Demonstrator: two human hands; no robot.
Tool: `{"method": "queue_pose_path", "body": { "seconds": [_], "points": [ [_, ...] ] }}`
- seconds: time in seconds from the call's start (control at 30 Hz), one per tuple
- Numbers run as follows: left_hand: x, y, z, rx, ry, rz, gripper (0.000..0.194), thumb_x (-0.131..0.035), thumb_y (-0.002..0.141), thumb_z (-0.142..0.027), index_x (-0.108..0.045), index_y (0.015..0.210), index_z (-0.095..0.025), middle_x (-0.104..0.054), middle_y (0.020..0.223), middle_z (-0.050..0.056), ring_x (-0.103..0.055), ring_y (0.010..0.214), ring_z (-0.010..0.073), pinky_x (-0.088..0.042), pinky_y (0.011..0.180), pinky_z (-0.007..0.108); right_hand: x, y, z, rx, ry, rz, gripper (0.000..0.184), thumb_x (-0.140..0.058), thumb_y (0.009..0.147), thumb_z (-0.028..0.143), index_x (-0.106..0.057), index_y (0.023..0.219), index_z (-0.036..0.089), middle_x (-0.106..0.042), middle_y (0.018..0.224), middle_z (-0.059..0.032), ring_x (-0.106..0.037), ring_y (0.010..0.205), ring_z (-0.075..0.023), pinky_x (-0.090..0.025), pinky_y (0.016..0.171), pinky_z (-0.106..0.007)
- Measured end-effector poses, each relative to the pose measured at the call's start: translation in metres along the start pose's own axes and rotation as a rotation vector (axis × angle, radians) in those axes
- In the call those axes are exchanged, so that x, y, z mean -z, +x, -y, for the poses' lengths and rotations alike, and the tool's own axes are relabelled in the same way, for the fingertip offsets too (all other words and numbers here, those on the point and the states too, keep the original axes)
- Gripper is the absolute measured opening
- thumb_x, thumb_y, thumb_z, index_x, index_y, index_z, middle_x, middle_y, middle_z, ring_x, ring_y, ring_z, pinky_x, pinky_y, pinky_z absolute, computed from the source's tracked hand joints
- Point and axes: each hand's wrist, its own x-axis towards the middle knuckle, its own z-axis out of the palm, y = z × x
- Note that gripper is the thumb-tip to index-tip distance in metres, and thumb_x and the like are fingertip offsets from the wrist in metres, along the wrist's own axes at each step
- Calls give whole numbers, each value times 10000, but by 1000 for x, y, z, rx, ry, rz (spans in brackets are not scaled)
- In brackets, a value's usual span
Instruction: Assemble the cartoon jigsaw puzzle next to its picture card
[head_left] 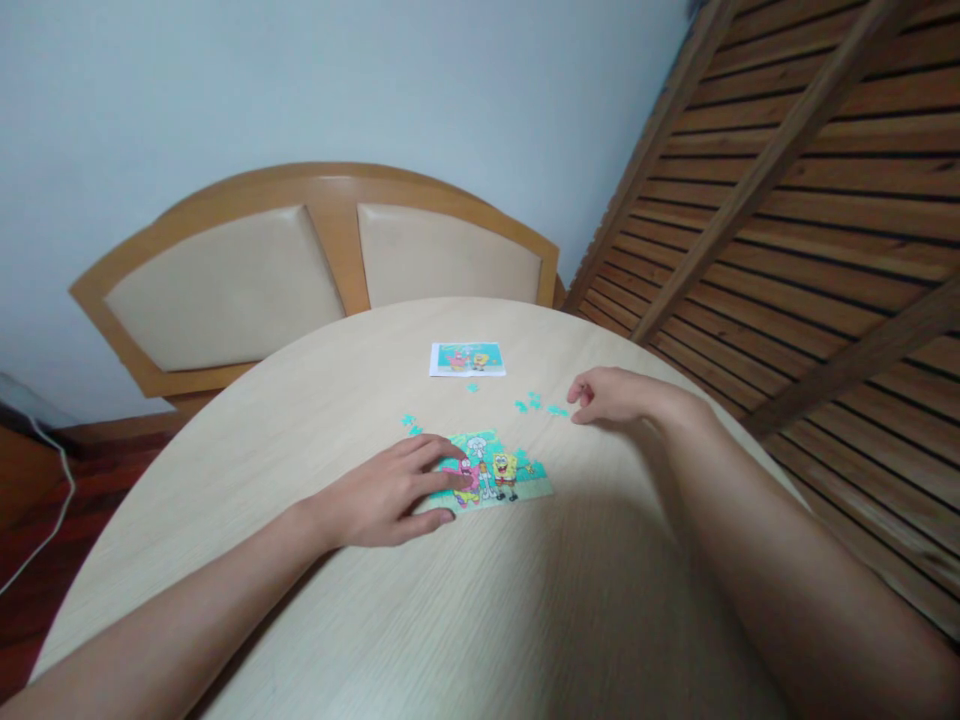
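A partly assembled jigsaw puzzle (525, 487) lies on the table, showing a pink starfish, a squid figure and a yellow sponge character on turquoise. My left hand (394, 490) rests on its left side, fingers spread and covering that part. To the right, my right hand (611, 393) hovers close to the tabletop with curled fingers; a small gap shows between thumb and fingertips, and no piece is visible there. Just left of it is a loose turquoise puzzle piece (556, 410). Several more loose pieces (528, 402) lie nearby, and others (409, 421) sit above my left hand.
Beyond the puzzle lies a reference picture card (469, 360) with the same characters. The round wooden table (360, 620) has a padded chair back (442, 250) behind it. A slatted wooden panel (787, 200) slants along the right; a white cable (64, 500) hangs at left.
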Motion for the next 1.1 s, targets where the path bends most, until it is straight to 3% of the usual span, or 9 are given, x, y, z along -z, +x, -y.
{"method": "queue_pose_path", "body": {
  "seconds": [0.43, 0.73, 0.87, 1.1],
  "points": [
    [2, -1, -1, -2, 1, -12, 342, -571, 999, -348, -588, 1326, -247, -560, 1353, 135, -527, 1252, 307, -481, 1052, 492, -11, 5, 20, 141, 86, -37, 137, -733, 742, 187, -748, 875, 159, -750, 827, -54, -648, 730, -181, -457, 637, -257],
    [1, -1, -1, 8, 5, 0, 360, -582, 994, -340, -586, 1341, -244, -554, 1362, 139, -518, 1270, 312, -479, 1058, 506, -14, 7, 20, 237, 130, -66, 195, -660, 860, 247, -749, 999, 143, -753, 898, -67, -650, 781, -172, -458, 677, -244],
    [1, -1, -1, 10, -5, -4, 358, -590, 990, -338, -593, 1335, -246, -564, 1351, 134, -533, 1259, 310, -483, 1055, 499, -14, 7, 16, 197, 124, -75, 239, -681, 807, 202, -749, 1030, 145, -757, 917, -69, -656, 774, -175, -461, 663, -244],
    [1, -1, -1, 7, 8, 7, 359, -581, 993, -341, -589, 1340, -248, -554, 1359, 139, -516, 1270, 313, -477, 1058, 508, -14, 6, 20, 169, 87, -11, 151, -694, 723, 162, -755, 860, 179, -762, 849, -48, -666, 768, -192, -466, 657, -258]
  ]
}}
